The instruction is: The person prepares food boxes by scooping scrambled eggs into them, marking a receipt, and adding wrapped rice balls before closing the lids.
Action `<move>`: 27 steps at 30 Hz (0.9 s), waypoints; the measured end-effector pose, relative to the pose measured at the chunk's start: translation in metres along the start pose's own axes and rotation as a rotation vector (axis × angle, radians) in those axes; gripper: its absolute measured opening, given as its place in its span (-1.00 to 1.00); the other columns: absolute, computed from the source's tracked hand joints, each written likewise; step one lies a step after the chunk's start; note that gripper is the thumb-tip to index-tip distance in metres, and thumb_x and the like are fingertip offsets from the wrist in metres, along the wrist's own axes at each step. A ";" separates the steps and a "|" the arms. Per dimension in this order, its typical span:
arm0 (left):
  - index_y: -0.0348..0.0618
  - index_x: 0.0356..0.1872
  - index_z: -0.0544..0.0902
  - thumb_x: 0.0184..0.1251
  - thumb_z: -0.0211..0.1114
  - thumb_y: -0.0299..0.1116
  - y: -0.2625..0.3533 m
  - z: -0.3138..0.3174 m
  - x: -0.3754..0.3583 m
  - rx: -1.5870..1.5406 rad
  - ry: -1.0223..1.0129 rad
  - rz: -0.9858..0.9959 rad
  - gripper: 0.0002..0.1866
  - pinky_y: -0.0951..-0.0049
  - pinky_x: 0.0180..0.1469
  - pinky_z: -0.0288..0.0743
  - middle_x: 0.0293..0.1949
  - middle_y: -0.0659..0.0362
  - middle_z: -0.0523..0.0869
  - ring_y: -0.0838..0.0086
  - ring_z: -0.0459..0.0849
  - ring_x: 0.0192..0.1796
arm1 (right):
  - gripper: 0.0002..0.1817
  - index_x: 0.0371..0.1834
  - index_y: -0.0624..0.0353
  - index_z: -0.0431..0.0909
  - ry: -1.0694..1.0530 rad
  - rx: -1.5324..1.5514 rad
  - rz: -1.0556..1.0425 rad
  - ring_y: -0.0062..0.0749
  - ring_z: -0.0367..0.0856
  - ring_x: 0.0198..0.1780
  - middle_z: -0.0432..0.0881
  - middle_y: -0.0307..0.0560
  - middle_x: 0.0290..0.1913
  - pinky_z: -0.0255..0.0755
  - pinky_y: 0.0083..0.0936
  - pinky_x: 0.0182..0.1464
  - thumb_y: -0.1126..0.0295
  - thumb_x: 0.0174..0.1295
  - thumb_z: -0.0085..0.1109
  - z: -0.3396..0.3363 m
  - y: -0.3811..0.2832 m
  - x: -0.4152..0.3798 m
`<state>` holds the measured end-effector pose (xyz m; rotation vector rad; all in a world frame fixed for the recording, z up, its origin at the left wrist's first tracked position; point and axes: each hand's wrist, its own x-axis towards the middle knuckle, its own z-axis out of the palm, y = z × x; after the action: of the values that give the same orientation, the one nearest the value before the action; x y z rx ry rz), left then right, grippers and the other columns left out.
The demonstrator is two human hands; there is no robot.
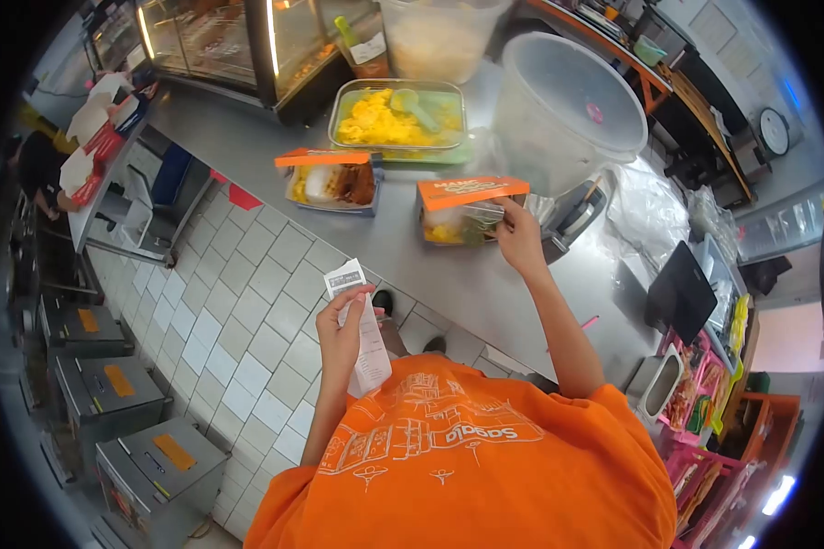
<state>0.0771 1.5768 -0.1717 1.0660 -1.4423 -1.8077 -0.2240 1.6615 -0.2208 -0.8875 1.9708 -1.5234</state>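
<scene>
My left hand (339, 331) is closed around a long printed receipt (372, 357), held up in front of my body over the tiled floor. On the steel counter, my right hand (520, 238) pinches the right corner of a takeaway box (471, 190) with an orange lid. Yellow food and some green show through the box's front, partly behind my fingers. To its left stands a second takeaway box (325, 159), its front showing white rice and browned meat. Behind both boxes, a glass tray (450, 110) holds yellow rice and a pale scoop (416, 112).
A big clear plastic tub (568, 101) stands behind the right-hand box, with a dark device (577, 215) and plastic bags (655, 206) beside it. A tablet (682, 291) is farther right. A lit display case (238, 55) occupies the back left. Another person (41, 174) is at far left.
</scene>
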 end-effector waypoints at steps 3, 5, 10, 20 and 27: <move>-0.26 -0.13 0.68 0.41 0.12 -0.34 -0.005 -0.016 0.004 -0.048 0.030 -0.029 -0.76 0.50 -0.34 0.61 -0.17 0.09 0.68 0.44 0.73 -0.28 | -0.67 -0.04 0.37 0.54 0.329 0.009 -0.144 -0.33 0.63 -0.15 0.62 0.02 -0.15 0.46 -0.50 -0.03 0.74 0.13 -0.06 0.016 0.013 0.000; -0.26 -0.14 0.68 0.42 0.11 -0.32 -0.002 -0.025 0.013 -0.060 0.018 -0.036 -0.75 0.50 -0.32 0.62 -0.17 0.11 0.69 0.44 0.72 -0.27 | -0.68 -0.05 0.37 0.54 0.521 -0.073 -0.122 -0.32 0.62 -0.13 0.61 0.02 -0.14 0.45 -0.49 -0.01 0.74 0.13 -0.06 0.030 0.023 -0.008; -0.25 -0.14 0.69 0.43 0.11 -0.27 0.004 -0.065 0.042 -0.097 0.036 -0.026 -0.72 0.49 -0.32 0.61 -0.14 0.12 0.69 0.44 0.71 -0.26 | -0.69 -0.08 0.30 0.50 0.906 -0.108 -0.055 -0.28 0.57 -0.05 0.55 -0.01 -0.12 0.42 -0.49 0.06 0.76 0.13 -0.09 0.060 0.021 -0.058; -0.24 -0.14 0.68 0.44 0.09 -0.33 0.015 -0.140 0.113 -0.066 -0.008 -0.027 -0.76 0.49 -0.33 0.63 -0.19 0.14 0.68 0.45 0.71 -0.26 | -0.80 -0.13 0.27 0.54 0.340 -0.062 0.096 -0.34 0.58 -0.05 0.59 0.00 -0.12 0.45 -0.55 -0.05 0.65 0.22 0.01 0.247 -0.056 0.016; -0.25 -0.13 0.68 0.44 0.10 -0.35 0.010 -0.161 0.135 -0.058 -0.089 -0.039 -0.77 0.48 -0.35 0.63 -0.16 0.13 0.70 0.45 0.71 -0.27 | -0.74 -0.06 0.20 0.52 0.550 -0.542 -0.261 -0.08 0.50 0.08 0.51 0.05 0.02 0.43 -0.31 0.03 0.58 0.15 0.14 0.204 -0.044 -0.041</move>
<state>0.1465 1.3813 -0.2076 1.0027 -1.4200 -1.9347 -0.0410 1.5529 -0.2305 -1.0446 2.8522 -1.5051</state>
